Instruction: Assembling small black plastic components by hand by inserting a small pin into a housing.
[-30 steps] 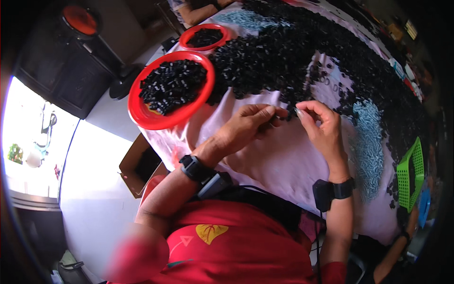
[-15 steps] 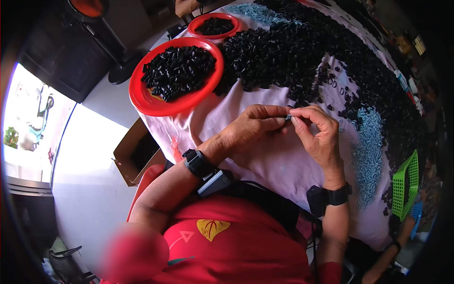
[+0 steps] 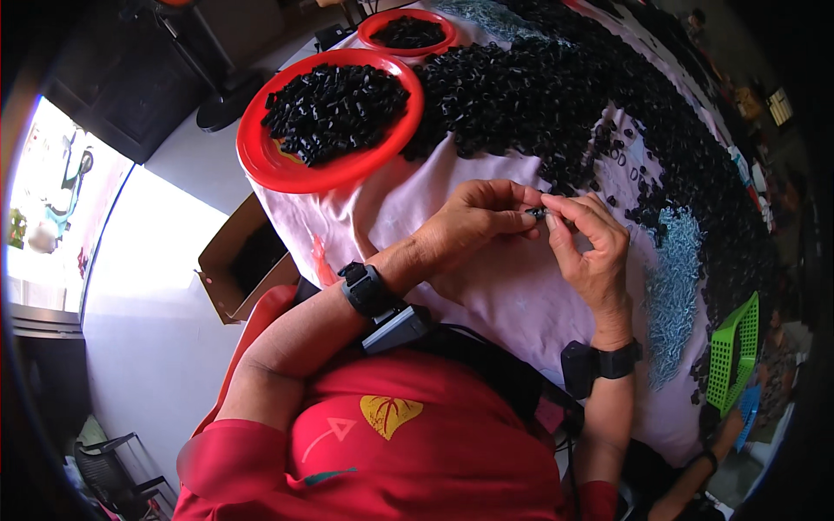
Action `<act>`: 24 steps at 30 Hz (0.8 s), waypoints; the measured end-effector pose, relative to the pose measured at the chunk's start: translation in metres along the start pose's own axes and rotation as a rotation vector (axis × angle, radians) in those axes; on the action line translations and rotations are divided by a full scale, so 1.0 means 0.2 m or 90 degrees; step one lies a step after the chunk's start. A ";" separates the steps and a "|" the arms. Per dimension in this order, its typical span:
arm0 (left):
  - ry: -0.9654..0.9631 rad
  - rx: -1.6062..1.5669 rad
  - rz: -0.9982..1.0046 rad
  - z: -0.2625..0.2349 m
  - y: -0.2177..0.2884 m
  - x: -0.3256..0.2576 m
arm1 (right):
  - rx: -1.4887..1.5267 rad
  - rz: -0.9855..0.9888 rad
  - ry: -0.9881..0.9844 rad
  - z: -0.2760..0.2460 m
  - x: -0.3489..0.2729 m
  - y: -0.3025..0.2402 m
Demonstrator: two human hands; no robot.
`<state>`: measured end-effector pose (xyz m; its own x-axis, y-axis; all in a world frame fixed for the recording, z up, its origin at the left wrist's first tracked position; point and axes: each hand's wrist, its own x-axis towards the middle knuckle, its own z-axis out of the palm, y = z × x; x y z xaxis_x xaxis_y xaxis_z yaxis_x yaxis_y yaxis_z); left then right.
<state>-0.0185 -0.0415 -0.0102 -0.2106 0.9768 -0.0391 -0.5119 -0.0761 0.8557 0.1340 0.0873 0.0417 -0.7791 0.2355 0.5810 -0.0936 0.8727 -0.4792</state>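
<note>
Above the pale pink cloth (image 3: 495,295), my two hands meet fingertip to fingertip. My left hand (image 3: 478,217) pinches a small black piece (image 3: 534,212) between thumb and forefinger. The thumb and forefinger of my right hand (image 3: 598,239) close on its other end. A bluish glint shows on the piece, but the fingertips hide most of its shape. Just beyond my hands spreads a wide heap of small black tube-like pieces (image 3: 495,100). Right of my right hand lies a long pile of thin bluish screw-like pieces (image 3: 673,295).
Two red plates, a large one (image 3: 252,161) and a smaller one (image 3: 445,23), hold black pieces at the far left. A green basket (image 3: 730,356) stands at the right edge, near another person's arm (image 3: 695,478). Below the table's left side sits an open cardboard box (image 3: 228,278).
The view has shifted slightly, so the plates sit higher in it. My fingers remain together on the small piece, with its dark side showing more now.
</note>
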 end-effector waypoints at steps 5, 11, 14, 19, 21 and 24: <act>0.002 -0.032 -0.020 0.01 0.01 0.00 | 0.001 -0.027 0.003 -0.01 -0.01 0.01; -0.008 -0.177 -0.049 -0.05 0.05 -0.03 | -0.003 0.026 0.025 0.01 0.01 0.01; 0.032 -0.193 -0.032 -0.11 0.10 -0.03 | -0.090 0.051 -0.006 0.02 -0.02 0.10; 0.058 -0.098 -0.010 -0.13 0.12 -0.06 | -0.186 0.023 -0.029 0.02 -0.01 0.13; 0.048 -0.097 -0.001 -0.13 0.10 -0.07 | -0.188 0.015 -0.051 0.05 -0.01 0.13; 0.019 -0.091 0.009 -0.13 0.08 -0.05 | -0.205 0.014 -0.064 0.04 -0.01 0.13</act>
<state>-0.0462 -0.0578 -0.0104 -0.2426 0.9691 -0.0441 -0.6219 -0.1205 0.7737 0.1282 0.1061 0.0215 -0.8376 0.2257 0.4974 0.1115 0.9621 -0.2489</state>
